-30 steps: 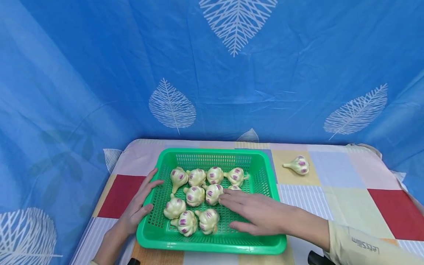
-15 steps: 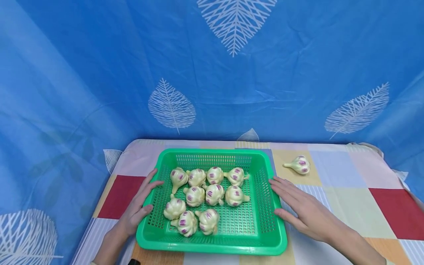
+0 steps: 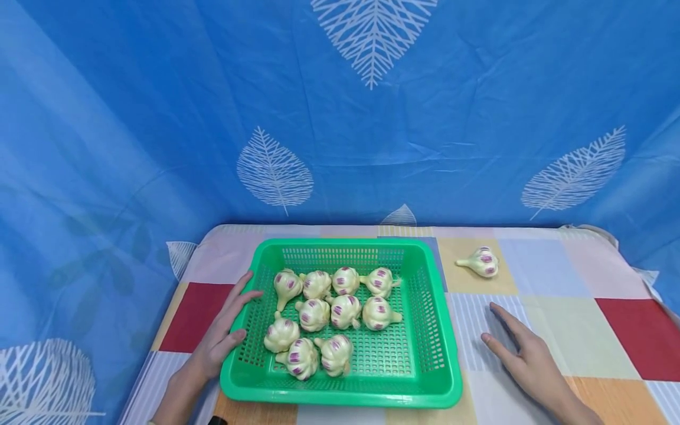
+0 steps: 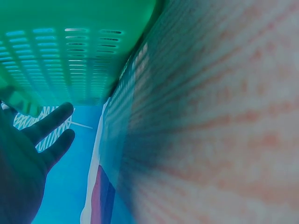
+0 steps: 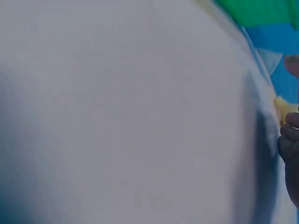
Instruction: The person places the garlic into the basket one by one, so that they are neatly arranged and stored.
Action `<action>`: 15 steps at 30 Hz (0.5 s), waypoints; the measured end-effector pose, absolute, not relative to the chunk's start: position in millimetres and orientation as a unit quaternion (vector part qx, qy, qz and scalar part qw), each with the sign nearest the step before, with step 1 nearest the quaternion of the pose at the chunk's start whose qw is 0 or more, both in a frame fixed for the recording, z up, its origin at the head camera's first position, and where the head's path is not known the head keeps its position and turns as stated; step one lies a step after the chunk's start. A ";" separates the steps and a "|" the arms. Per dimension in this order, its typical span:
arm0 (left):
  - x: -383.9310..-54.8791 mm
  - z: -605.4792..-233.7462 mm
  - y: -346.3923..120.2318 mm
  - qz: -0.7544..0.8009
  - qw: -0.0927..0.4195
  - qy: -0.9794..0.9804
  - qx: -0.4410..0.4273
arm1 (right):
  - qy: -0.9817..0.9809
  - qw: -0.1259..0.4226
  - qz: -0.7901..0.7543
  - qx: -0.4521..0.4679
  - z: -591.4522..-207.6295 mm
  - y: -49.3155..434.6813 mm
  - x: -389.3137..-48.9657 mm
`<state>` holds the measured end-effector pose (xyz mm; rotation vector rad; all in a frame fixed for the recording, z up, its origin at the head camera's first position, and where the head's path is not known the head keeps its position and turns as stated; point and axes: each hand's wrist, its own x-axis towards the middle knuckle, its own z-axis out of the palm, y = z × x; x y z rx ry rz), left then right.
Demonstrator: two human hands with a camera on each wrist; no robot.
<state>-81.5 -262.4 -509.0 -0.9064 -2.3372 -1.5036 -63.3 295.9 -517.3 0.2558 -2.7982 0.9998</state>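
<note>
The green plastic basket (image 3: 340, 398) holds several garlic bulbs (image 3: 345, 311), pale with purple marks, grouped toward its left and back. My left hand (image 3: 220, 336) rests against the basket's left rim with fingers spread and fairly straight. In the left wrist view, the left hand (image 4: 28, 158) shows beside the basket's slotted wall (image 4: 70, 51). Right of the basket, my right hand (image 3: 531, 360) is over the tablecloth with thumb and forefinger apart, holding nothing. A single garlic bulb (image 3: 480, 262) lies beyond it. Only part of the right hand (image 5: 290, 140) shows in the right wrist view.
A patchwork tablecloth (image 3: 563, 330) covers the table. Blue curtains (image 3: 441, 118) printed with white leaves hang close behind the table and along its left side. A small black object (image 3: 217, 420) shows at the bottom edge, near my left forearm.
My right hand has left the bulbs inside the basket, passed its right rim and moved right over the tablecloth. My left hand has stayed at the left rim.
</note>
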 end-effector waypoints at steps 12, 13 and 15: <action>-81.6 -510.1 -262.2 -0.504 0.112 -0.799 -0.308 | -0.890 0.076 0.449 0.020 -526.7 314.6 -98.2; -81.3 -510.3 -262.3 -0.503 0.113 -0.800 -0.307 | -0.888 0.073 0.454 0.015 -526.1 317.0 -102.1; -80.7 -510.4 -262.6 -0.500 0.114 -0.802 -0.306 | -0.884 0.063 0.464 0.009 -524.8 322.1 -110.4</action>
